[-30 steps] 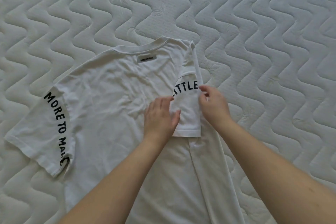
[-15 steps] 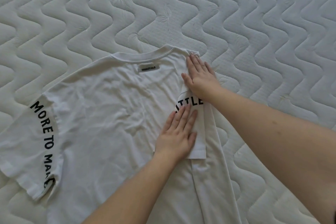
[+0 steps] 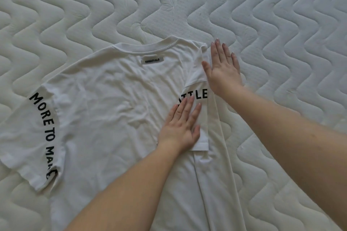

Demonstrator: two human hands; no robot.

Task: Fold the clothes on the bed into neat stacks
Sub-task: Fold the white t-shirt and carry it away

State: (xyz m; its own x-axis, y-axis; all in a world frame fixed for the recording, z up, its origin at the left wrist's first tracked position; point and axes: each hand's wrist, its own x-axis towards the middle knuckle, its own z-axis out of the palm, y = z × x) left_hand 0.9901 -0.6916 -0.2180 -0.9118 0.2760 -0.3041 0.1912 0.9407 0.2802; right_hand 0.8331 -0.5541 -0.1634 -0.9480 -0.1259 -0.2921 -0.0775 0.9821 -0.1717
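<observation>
A white T-shirt (image 3: pixel 105 110) lies spread on the quilted mattress (image 3: pixel 272 15), collar away from me, with a small label below the neck. Its right side and right sleeve (image 3: pixel 203 122) are folded inward, showing black letters "TTLE". The left sleeve (image 3: pixel 32 137) lies spread out, printed "MORE TO MAKE". My left hand (image 3: pixel 181 129) rests flat with straight fingers on the folded sleeve. My right hand (image 3: pixel 222 67) lies flat with straight fingers at the shoulder fold, partly on the mattress.
The white wavy-quilted mattress fills the view on all sides of the shirt. No other garment shows in this frame. The shirt's lower part runs out of view at the bottom edge.
Both hands went from pinching the folded sleeve to lying flat. The right hand slid up to the shoulder fold and then slightly right; the left hand settled on the sleeve.
</observation>
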